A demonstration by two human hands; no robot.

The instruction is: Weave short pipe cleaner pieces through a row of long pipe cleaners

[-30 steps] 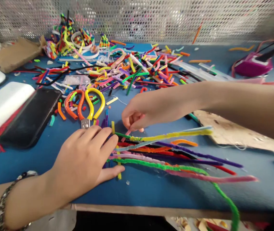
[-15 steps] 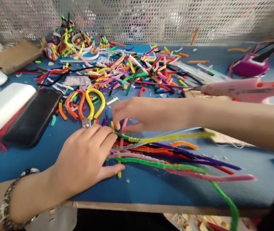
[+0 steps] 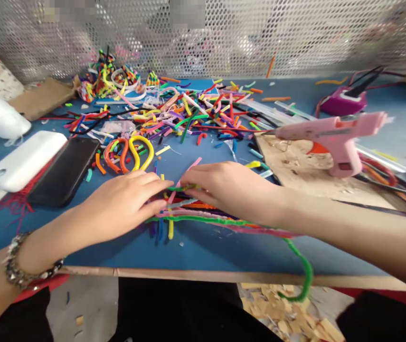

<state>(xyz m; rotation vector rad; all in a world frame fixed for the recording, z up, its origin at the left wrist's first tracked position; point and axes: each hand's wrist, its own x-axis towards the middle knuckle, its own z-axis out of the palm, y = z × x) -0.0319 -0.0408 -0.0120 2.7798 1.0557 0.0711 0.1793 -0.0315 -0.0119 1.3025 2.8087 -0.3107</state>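
Observation:
My left hand [image 3: 127, 202] lies flat with its fingers stretched over the left part of a woven bundle of coloured pipe cleaners [image 3: 203, 220]. My right hand [image 3: 224, 187] pinches a green-and-yellow pipe cleaner [image 3: 176, 189] just right of the left fingertips. Short crosswise pieces, among them a pink one [image 3: 194, 164] and a yellow one [image 3: 171, 229], stick out above and below the bundle. One long green stem [image 3: 306, 268] curls down over the table's front edge. My hands and right forearm cover much of the weave.
Scissors with orange and yellow handles [image 3: 140, 152] lie beyond my left hand. A black phone [image 3: 65, 171] and a white power bank [image 3: 24, 159] are at left. A pink glue gun [image 3: 341, 137] rests on cardboard [image 3: 277, 161] at right. Cut pipe cleaner pieces [image 3: 188, 111] pile up behind.
My right hand has come down onto the green-and-yellow pipe cleaner and closed on it. My left fingers have straightened somewhat. The view has shifted, bringing the whole glue gun into sight.

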